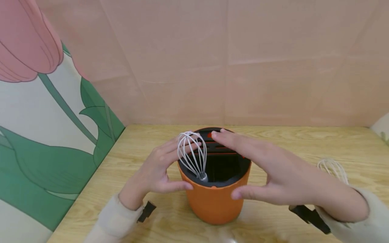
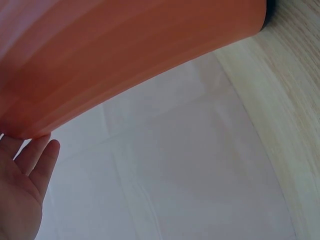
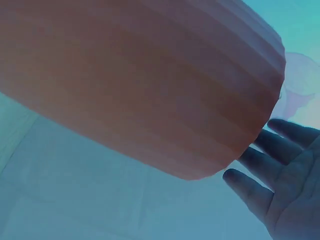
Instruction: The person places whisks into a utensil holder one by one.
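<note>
An orange utensil holder (image 1: 215, 206) with a black top insert (image 1: 235, 172) stands upright on the table. A whisk (image 1: 201, 172) sits in its front left part, wires up and handle down inside. At the holder's left side is my left hand (image 1: 152, 168), thumb by the front rim and fingers stretched behind the whisk. My right hand (image 1: 282, 172) spreads over the right side, fingers straight above the slotted back part and thumb in front. In the wrist views, the left fingers (image 2: 45, 160) and right fingers (image 3: 250, 187) are extended at the ribbed orange wall's end.
A second whisk (image 1: 332, 168) lies on the wooden table (image 1: 146, 141) at the right, partly hidden behind my right forearm. A pinkish wall covering (image 1: 182, 67) rises behind the table, and a panel with a tulip print (image 1: 57, 114) borders its left side.
</note>
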Demonstrator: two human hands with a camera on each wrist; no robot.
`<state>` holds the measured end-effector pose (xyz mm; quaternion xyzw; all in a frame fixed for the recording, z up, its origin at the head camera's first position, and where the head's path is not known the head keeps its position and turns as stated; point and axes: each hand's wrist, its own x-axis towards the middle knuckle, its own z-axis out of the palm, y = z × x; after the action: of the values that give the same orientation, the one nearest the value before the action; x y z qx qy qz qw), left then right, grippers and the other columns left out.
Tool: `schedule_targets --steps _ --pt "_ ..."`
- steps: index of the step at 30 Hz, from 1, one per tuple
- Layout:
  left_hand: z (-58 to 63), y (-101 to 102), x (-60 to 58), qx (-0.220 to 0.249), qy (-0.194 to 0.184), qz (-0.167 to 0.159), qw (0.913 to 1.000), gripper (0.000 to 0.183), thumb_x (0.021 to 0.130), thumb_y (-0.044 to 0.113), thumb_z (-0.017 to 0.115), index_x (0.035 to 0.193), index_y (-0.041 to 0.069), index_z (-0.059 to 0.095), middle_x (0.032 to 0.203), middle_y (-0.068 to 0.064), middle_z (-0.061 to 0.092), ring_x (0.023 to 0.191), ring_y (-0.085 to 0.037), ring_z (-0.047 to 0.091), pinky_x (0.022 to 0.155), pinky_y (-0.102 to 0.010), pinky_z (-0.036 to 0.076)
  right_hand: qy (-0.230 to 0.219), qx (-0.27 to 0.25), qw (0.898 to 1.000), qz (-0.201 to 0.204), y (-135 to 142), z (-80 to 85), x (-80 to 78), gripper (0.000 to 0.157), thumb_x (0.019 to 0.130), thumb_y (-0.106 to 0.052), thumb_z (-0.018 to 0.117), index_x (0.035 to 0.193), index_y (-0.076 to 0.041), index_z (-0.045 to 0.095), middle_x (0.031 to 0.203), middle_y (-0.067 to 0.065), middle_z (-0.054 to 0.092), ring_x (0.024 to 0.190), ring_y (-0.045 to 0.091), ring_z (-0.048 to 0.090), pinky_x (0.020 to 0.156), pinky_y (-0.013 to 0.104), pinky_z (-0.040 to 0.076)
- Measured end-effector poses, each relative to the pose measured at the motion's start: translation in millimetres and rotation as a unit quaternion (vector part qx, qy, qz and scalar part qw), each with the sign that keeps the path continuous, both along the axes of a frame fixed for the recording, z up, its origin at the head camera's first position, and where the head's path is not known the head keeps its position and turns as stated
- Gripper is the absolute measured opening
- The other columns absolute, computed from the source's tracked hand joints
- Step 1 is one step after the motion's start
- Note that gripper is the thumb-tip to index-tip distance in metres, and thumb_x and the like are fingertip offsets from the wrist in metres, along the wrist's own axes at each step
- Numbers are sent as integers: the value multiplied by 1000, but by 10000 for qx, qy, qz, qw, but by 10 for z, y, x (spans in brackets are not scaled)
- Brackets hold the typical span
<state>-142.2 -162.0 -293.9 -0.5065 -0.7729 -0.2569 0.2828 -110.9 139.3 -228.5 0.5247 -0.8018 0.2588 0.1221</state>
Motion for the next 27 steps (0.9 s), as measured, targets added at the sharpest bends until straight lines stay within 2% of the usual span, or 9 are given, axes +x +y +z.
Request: schedule_targets --steps 1,3,5,8,10,12,14,17,27 --pt "-1 -3 2 7 -12 6 10000 77 91 67 54 136 5 58 142 -14 57 138 -29 49 118 -42 38 104 67 9999 -9 17 -15 -2 100 78 -43 83 157 -17 29 159 -3 39 145 20 41 118 14 26" --pt "-3 -10 6 12 -26 25 10000 77 91 67 54 136 5 58 142 -14 57 137 -29 50 118 -42 38 295 227 9993 -66 51 -45 -8 101 77 -51 81 157 -18 29 161 -4 35 148 22 35 119 28 33" --pt "-5 -15 11 1 -38 58 10000 77 91 68 53 136 5 58 142 -14 57 137 -29 50 119 -42 38 421 401 9981 -202 79 -73 -9 101 77 -57 78 157 -20 29 163 -6 31 151 23 31 118 37 35" --pt "-7 -17 19 -20 -54 88 9999 77 91 68 52 137 6 57 143 -14 57 138 -29 50 118 -43 39 542 507 9969 -275 113 -110 -16 97 81 -61 72 158 -20 29 164 -3 29 153 25 25 123 36 26" --pt "-7 -14 21 -35 -70 103 9999 78 91 68 52 138 7 57 143 -13 57 138 -28 49 117 -43 40 643 503 9962 -309 144 -135 -18 91 86 -65 64 157 -19 29 165 -1 27 154 27 22 125 24 12" --pt "-5 -7 19 -45 -97 88 9999 77 91 68 52 139 7 57 143 -13 57 138 -29 49 116 -43 41 736 533 9950 -403 180 -161 -15 88 89 -68 56 157 -19 30 165 2 26 155 28 19 126 26 6" --pt "0 -1 13 -54 -99 66 9999 77 91 68 52 139 8 57 143 -13 57 137 -30 50 116 -44 41 831 599 9931 -565 227 -192 -8 88 90 -71 52 157 -19 30 166 3 25 155 29 17 128 36 8" --pt "10 -3 7 -82 -73 50 9999 77 91 68 53 138 8 57 142 -14 58 135 -31 52 116 -44 40 901 795 9888 -887 302 -222 6 92 86 -72 56 158 -21 29 167 3 22 155 30 14 127 49 11" --pt "41 -16 8 -150 -21 114 9998 78 91 69 51 138 8 57 140 -14 59 134 -31 53 116 -45 41 867 1003 9828 -1287 574 -280 28 99 83 -77 55 158 -18 27 168 6 17 156 30 9 127 52 2"
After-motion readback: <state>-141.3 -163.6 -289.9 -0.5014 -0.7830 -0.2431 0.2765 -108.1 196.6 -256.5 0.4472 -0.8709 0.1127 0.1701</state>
